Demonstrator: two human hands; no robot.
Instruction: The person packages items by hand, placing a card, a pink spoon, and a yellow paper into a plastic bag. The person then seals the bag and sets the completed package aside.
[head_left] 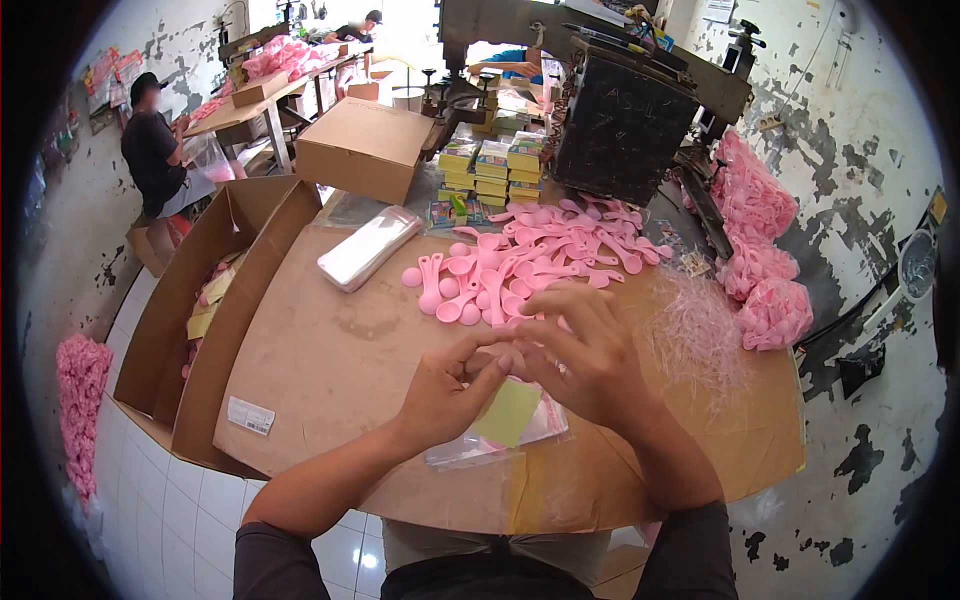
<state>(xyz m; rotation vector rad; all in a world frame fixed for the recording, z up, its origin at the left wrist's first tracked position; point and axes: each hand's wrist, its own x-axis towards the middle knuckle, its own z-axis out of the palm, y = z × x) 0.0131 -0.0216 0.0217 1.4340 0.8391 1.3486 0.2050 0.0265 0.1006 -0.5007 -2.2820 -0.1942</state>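
Both my hands meet over the front middle of the cardboard-covered table. My left hand [450, 392] is closed, its thumb and fingertips pinched together right above a pale yellow-green card [508, 413]. My right hand [585, 358] curls in from the other side, thumb and forefinger drawn together at the left fingertips. What the fingers pinch is too small to make out. Under the card lie clear plastic bags [470, 450]. Just beyond my hands spreads a heap of pink measuring spoons [530, 255].
A stack of clear bags [370, 247] lies left of the spoons. Behind stand bundled cards [490, 165], a closed carton [365, 145] and a dark machine box [625, 130]. Plastic strips [700, 335] and bagged pink pieces [775, 310] are at right. An open carton [190, 340] flanks the table; people sit farther back.
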